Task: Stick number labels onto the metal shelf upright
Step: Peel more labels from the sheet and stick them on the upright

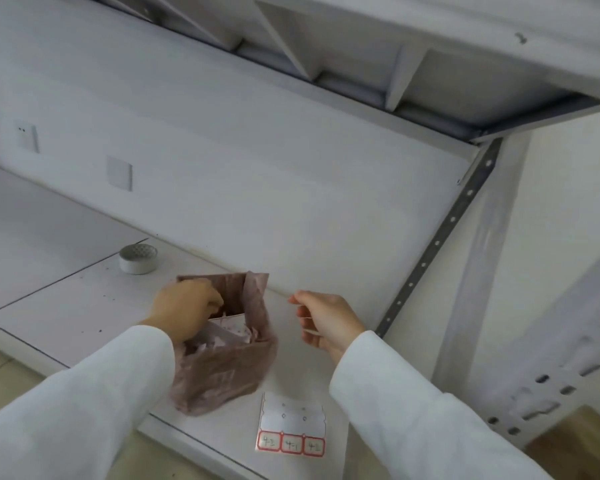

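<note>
The left hand reaches into the bag on the shelf, fingers curled; whether on scraps, I cannot tell. The right hand hangs loose, holding nothing. The label sheet lies before the bag, the upright to its right; a tape roll sits behind.

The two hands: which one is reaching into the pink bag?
The left hand. Its curled fingers dip into the open top of the pink bag, while the right hand hangs in the air beside the bag, not touching it.
</note>
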